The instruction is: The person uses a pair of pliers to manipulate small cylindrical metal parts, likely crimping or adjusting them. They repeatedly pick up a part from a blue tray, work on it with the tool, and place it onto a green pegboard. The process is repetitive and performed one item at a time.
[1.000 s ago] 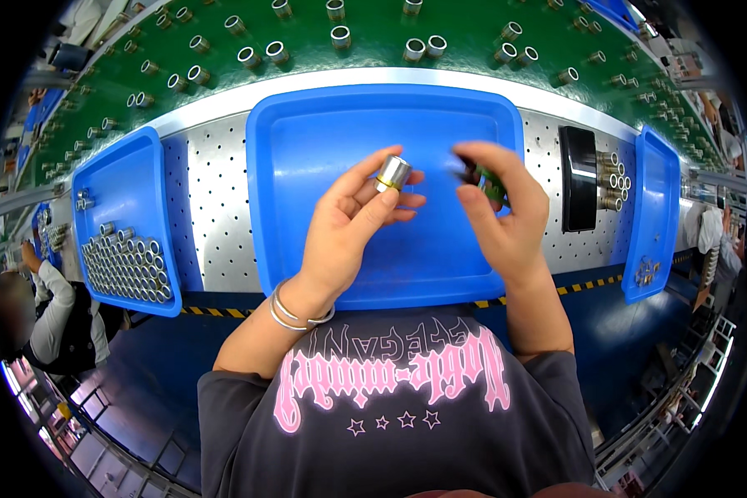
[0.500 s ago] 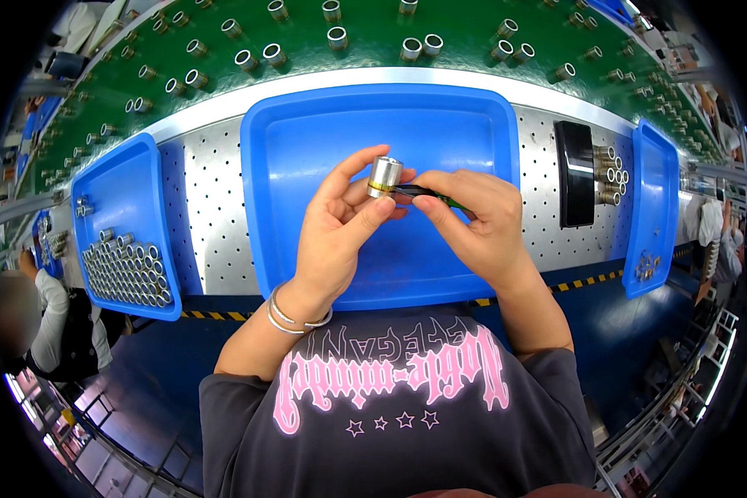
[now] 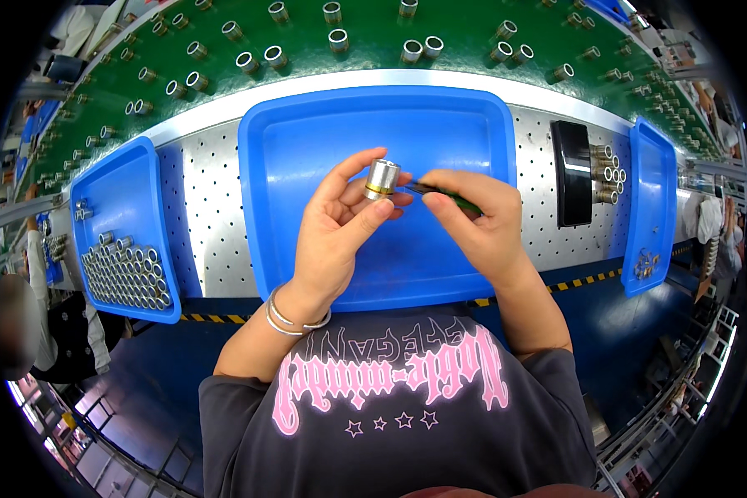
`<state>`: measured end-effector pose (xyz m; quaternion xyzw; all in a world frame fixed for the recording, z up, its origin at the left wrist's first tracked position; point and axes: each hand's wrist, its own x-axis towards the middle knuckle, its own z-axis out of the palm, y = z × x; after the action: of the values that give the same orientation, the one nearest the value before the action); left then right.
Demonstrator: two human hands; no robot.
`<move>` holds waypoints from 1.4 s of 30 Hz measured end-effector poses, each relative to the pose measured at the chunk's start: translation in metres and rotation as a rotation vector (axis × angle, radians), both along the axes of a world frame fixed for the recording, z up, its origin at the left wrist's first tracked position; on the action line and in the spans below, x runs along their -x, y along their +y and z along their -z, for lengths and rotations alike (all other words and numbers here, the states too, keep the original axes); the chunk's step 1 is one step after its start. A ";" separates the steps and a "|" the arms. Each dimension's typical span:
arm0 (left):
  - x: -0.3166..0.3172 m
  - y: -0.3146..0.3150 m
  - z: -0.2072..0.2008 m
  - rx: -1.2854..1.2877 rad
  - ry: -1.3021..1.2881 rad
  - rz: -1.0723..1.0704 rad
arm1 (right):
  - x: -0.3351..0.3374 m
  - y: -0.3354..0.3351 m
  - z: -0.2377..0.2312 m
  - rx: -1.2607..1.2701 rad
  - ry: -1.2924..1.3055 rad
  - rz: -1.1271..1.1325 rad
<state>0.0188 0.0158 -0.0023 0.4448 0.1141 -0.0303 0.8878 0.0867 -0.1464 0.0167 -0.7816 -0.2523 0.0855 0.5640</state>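
Above a large blue tray (image 3: 261,207), my left hand (image 3: 324,236) grips a short silver metal sleeve (image 3: 383,174) between thumb and fingers. The sleeve stands nearly upright, and a thin yellow band runs around its lower part. My right hand (image 3: 485,216) is closed on slim tweezers (image 3: 465,203) with a dark front and a green rear. Their tips point left at the sleeve, just beside the band; a small gap seems to separate them. Part of the tweezers is hidden by my right thumb and fingers.
A blue tray (image 3: 112,170) at left holds many packed sleeves (image 3: 129,274). On the right lie a black flat device (image 3: 572,174), several sleeves (image 3: 610,174) and a narrow blue tray (image 3: 653,191) with small parts. Across the back, sleeves stand on a green surface (image 3: 373,46).
The tweezers' tips have drawn back to the right from the sleeve's yellow band. The sleeve has shifted slightly in my left hand, showing more of the band.
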 end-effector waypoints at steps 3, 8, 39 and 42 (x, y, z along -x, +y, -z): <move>0.001 0.000 -0.001 -0.009 0.023 0.018 | -0.004 -0.001 -0.012 0.061 0.193 -0.040; 0.006 0.004 0.007 -0.016 0.051 0.204 | -0.025 0.003 0.006 -0.232 0.490 -0.167; -0.009 -0.008 -0.016 -1.261 -0.423 0.259 | -0.204 -0.136 0.040 0.637 -0.141 0.785; -0.004 -0.003 -0.016 -1.227 -0.386 0.175 | -0.174 -0.111 0.037 0.148 -0.085 0.543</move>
<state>0.0233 0.0133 0.0133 0.8762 -0.0874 0.0484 0.4714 0.2612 -0.2571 -0.0208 -0.8626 -0.0501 -0.0833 0.4964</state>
